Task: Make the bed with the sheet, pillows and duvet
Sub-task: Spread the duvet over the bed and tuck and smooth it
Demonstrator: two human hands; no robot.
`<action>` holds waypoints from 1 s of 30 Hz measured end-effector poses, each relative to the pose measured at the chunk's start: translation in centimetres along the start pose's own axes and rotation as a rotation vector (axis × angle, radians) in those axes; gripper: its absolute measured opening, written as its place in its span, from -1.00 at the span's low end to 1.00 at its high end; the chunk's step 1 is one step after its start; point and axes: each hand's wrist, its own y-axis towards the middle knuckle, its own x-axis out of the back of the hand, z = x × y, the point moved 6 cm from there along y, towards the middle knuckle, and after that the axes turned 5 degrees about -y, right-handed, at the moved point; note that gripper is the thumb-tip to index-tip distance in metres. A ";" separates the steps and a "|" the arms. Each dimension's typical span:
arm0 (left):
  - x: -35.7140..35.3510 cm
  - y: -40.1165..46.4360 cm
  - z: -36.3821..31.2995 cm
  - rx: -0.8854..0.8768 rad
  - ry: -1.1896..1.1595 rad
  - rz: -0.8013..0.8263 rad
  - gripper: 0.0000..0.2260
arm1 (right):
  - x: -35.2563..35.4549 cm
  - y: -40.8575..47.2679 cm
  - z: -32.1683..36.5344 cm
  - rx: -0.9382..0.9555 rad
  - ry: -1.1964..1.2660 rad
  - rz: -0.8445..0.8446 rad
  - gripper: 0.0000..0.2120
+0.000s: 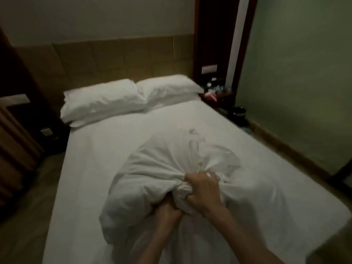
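- Gripping the bunched white duvet [171, 168] with both hands at the near end of the bed, close to the camera.
- Right hand [202, 189] sits on top of the bundle, fingers curled into a gathered knot of fabric, knuckles up.
- Left hand [167, 208] is lower and just left of the right one, fingers closed on a fold at the underside of the bundle; partly buried in cloth, so exact finger layout is unclear.
- Hands are close together, nearly touching, both clamped on the same bunch of duvet.
- Duvet is a crumpled heap, not spread; lies on the near-centre of the mattress, trailing toward the camera.
- White sheet [106, 149] covers the mattress, looks flat and smooth across the left and far parts.
- Two white pillows at the head end, side by side and touching: left pillow [101, 101], right pillow [167, 88], both lying flat against the tan headboard [114, 60].
- Duvet heap is well apart from the pillows, bare sheet between.
- Dark bedside table [219, 92] right of the right pillow with small cluttered items, too dim to identify.
- Green wall [297, 73] runs along the right side; room is dim, image somewhat blurred.
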 end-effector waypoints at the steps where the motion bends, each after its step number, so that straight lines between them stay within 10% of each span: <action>1: -0.7 -0.3 0.3 -0.032 -0.142 0.057 -0.36 | -2.8 -1.6 -0.5 0.002 -0.012 0.086 -0.78; 3: -2.2 0.3 -0.3 -0.209 -0.118 0.062 -0.04 | -5.4 -2.2 -1.2 0.016 -0.064 0.163 -0.73; 10: -4.2 2.0 -2.4 -0.186 -0.114 0.054 0.03 | -10.4 -0.6 -5.3 -0.018 -0.054 0.298 -0.31; 21: -3.4 -2.4 -0.5 -0.376 -0.023 -0.456 -0.27 | -3.8 -5.4 -9.3 0.268 0.031 -0.065 -0.24; 30: -7.2 -9.8 4.1 -0.636 -0.034 -0.411 -0.47 | -4.1 -22.8 -7.8 0.124 -0.003 0.173 -0.29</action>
